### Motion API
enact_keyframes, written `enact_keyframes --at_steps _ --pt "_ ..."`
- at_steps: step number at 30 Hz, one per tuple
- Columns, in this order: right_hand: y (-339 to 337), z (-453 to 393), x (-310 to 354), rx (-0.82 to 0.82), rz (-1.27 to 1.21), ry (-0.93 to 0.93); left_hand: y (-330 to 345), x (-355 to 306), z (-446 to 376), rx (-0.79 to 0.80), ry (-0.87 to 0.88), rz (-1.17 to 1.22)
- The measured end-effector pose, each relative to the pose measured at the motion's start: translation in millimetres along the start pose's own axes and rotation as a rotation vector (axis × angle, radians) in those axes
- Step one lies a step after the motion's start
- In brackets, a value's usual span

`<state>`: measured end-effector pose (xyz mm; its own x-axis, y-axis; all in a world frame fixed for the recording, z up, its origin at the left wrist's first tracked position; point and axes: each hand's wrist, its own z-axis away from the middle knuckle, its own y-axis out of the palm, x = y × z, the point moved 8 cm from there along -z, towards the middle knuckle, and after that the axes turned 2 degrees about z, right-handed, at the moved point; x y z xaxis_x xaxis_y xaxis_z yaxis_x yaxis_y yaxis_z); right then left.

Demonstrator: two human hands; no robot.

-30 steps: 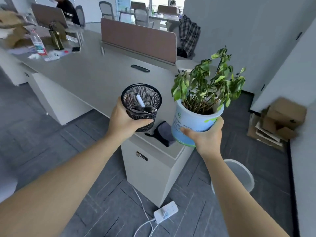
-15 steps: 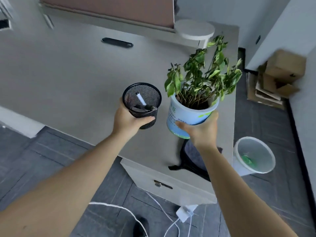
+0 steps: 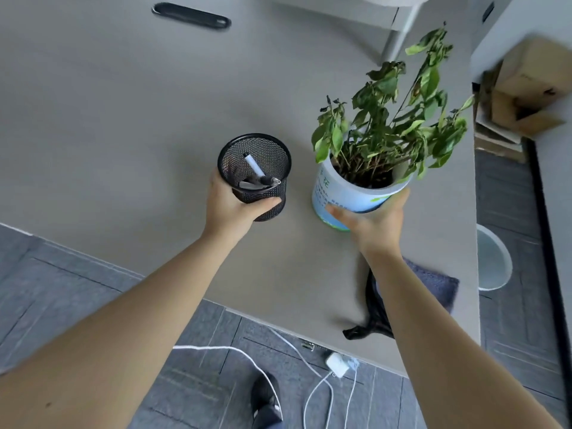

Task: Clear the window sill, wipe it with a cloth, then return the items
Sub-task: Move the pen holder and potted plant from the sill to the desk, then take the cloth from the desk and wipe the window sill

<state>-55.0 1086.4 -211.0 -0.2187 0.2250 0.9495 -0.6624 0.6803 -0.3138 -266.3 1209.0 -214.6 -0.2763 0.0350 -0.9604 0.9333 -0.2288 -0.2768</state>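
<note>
My left hand (image 3: 230, 209) grips a black mesh pen holder (image 3: 255, 174) with pens lying inside, over the grey desk (image 3: 123, 119). My right hand (image 3: 370, 222) holds a white and blue pot (image 3: 343, 196) from below, with a leafy green plant (image 3: 390, 125) growing in it. Whether either item touches the desktop is unclear. A dark grey cloth (image 3: 436, 283) lies on the desk's near right corner, partly hidden by my right forearm, beside a black crumpled piece (image 3: 371, 317).
A black oblong cable cover (image 3: 192, 16) is set in the desk at the back. A white bin (image 3: 492, 261) stands on the floor to the right, cardboard boxes (image 3: 523, 97) beyond it. White cables and a charger (image 3: 337, 368) lie on the floor by my shoe (image 3: 266, 397).
I have stepped closer and the view now looks down on the desk. Both hands have carried the pen holder and the plant pot forward over the desktop and lowered them.
</note>
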Motion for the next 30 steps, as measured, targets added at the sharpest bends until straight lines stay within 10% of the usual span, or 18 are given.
enact_keyframes --at_steps 14,30 --pt "-79 37 -14 0.079 0.548 0.098 29 3 76 -0.114 -0.122 -0.183" --pt "-131 70 -70 0.101 0.573 0.441 165 -4 119 0.385 -0.346 -0.38"
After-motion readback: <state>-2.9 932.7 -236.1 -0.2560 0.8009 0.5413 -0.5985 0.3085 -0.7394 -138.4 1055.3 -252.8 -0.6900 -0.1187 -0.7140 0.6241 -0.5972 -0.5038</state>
